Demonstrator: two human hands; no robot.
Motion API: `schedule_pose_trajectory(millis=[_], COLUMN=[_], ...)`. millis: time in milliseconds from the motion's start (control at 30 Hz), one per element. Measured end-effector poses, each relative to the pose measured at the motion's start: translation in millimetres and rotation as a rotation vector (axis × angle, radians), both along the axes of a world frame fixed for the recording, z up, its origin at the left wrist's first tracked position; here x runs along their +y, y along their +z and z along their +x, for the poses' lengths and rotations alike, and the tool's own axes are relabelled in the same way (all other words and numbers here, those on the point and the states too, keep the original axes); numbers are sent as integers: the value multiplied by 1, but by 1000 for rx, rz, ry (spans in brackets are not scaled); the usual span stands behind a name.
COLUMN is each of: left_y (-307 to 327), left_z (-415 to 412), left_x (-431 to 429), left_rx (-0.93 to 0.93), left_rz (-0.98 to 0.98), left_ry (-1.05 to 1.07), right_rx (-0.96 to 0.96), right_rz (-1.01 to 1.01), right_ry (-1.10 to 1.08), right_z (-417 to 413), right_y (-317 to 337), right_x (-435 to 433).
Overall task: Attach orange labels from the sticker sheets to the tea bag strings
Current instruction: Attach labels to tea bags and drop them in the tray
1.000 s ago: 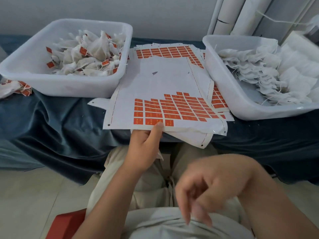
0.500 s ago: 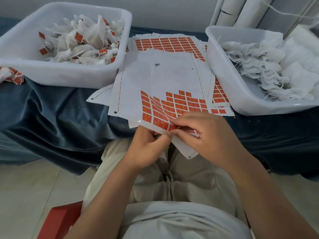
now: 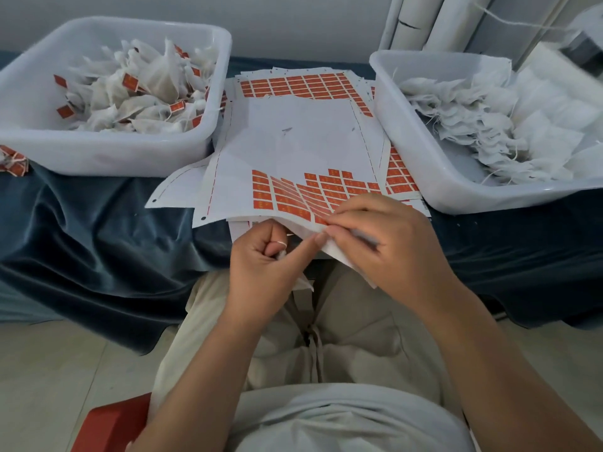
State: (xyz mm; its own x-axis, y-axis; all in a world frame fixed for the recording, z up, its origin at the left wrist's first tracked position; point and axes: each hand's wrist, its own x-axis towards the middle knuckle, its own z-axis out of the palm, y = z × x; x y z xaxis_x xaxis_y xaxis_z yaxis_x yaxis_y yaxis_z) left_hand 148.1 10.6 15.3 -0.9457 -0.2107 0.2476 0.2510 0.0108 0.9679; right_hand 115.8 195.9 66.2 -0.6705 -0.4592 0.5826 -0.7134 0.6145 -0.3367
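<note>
- A table draped in a dark blue velvety cloth (image 3: 81, 230) fills the middle of the head view, with folds hanging over its near edge.
- Behind it is a plain pale wall (image 3: 293, 24). White rolls (image 3: 424, 21) stand upright at the back right.
- Below is a light tiled floor (image 3: 49, 370) and the corner of a red seat (image 3: 111, 425).
- The left tub (image 3: 107, 154), of white plastic, holds a loose heap of labelled tea bags (image 3: 137, 96), orange tags showing among them.
- A few more tagged bags (image 3: 13, 159) lie on the cloth just beside that tub, at the frame's left edge.
- The right tub (image 3: 473, 200), also white, holds plain tea bags (image 3: 483, 125) with bare strings.
- The sticker sheets (image 3: 313, 83) lie stacked between the two tubs.
- The top sheet (image 3: 293, 135) is mostly bare white. Its orange labels (image 3: 287, 194) are left only along the near edge, which is bent upward.
- The left hand (image 3: 264, 265) is curled round a white tea bag (image 3: 303, 282), most of it hidden, with the forefinger reaching to the sheet's edge.
- The right hand (image 3: 391, 246) pinches the near edge of the top sheet at the labels. Whether a label has come free cannot be told.
</note>
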Motion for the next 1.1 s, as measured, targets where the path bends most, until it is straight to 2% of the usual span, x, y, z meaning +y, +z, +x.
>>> schedule_pose_trajectory(millis=[167, 367, 500, 667, 833, 933, 1100], left_y=[-4, 0, 0, 0, 3, 5, 4], left_z=[0, -5, -8, -9, -7, -7, -8], left_x=[2, -8, -18, -20, -21, -21, -20], left_rx=[74, 233, 256, 217, 149, 120, 74], left_rz=[-79, -371, -478, -430, -325, -307, -291], left_ry=[31, -28, -91, -121, -121, -124, -117], right_rx=[13, 46, 21, 2, -113, -200, -140], right_rz=[56, 159, 174, 152, 37, 86, 140], right_ry=[9, 25, 30, 30, 7, 92, 134], right_z=[0, 1, 0, 0, -5, -7, -8], right_y=[-1, -6, -10, -15, -15, -11, -13], right_x=[0, 1, 1, -1, 0, 4, 2])
